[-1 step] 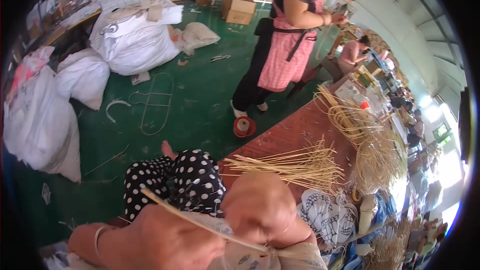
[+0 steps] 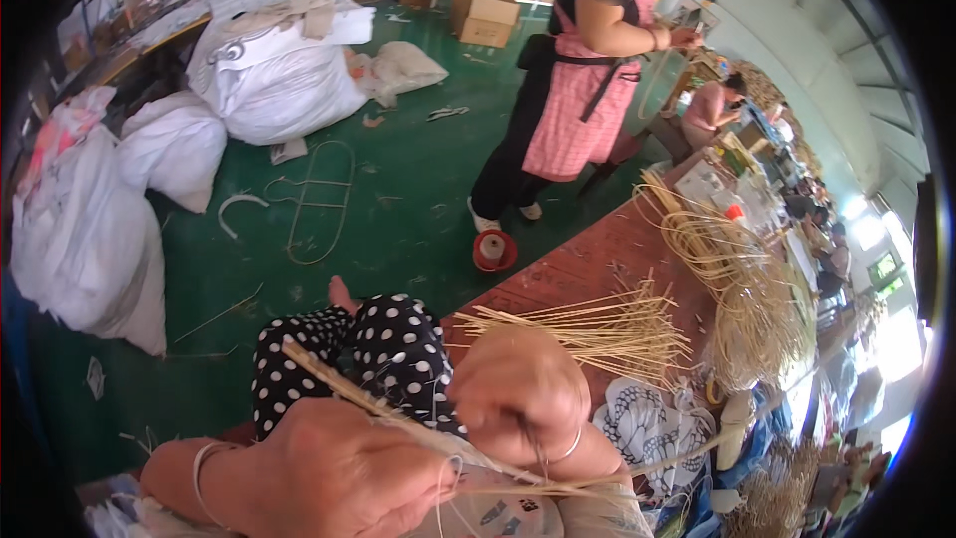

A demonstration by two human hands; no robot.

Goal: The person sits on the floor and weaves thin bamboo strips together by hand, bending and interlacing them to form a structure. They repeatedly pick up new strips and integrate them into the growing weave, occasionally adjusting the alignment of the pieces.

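My left hand (image 2: pixel 349 468) is closed around pale bamboo strips (image 2: pixel 334 379), its wrist bearing a light band. One end of the strips juts up past the knuckles over my dotted trousers (image 2: pixel 398 344); the rest runs right, below my other hand. My right hand (image 2: pixel 523 389) is curled beside the strips, slightly blurred. Something thin and dark shows under its fingers, too small to name. A pale thread loops near my left fingertips. Plastic-like sheeting (image 2: pixel 498 518) covers my lap beneath both hands.
Loose bamboo sticks (image 2: pixel 588 334) lie on a reddish table (image 2: pixel 538 279), with coiled bundles (image 2: pixel 712 259) farther right. Butterfly-patterned pieces (image 2: pixel 652 428) sit by my right arm. A co-worker in a pink apron (image 2: pixel 583 115) stands ahead, near a red bowl (image 2: pixel 493 251). White sacks (image 2: pixel 85 229) stand left.
The strips' raised end sits higher and looks thicker, and a long strip now stretches out to the right past my right wrist. My right hand has turned slightly. The whole view has shifted a little.
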